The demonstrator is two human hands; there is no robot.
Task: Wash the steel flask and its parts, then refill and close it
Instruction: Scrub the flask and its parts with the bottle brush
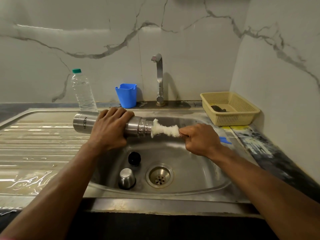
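The left hand [110,129] grips the flask [110,126]; the right hand [199,139] grips the brush [164,129], scrubbing inside. Rinsing probably comes next.

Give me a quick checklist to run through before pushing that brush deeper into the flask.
1. Flask gripped firmly by left hand: ok.
2. Brush lined up with the flask mouth: ok.
3. Right hand fingers curled round the brush handle: ok.
4. Flask held over the sink: ok.
5. Black stopper and steel cup out of the way in the basin: ok.
6. Soap on the bristles: cannot tell.
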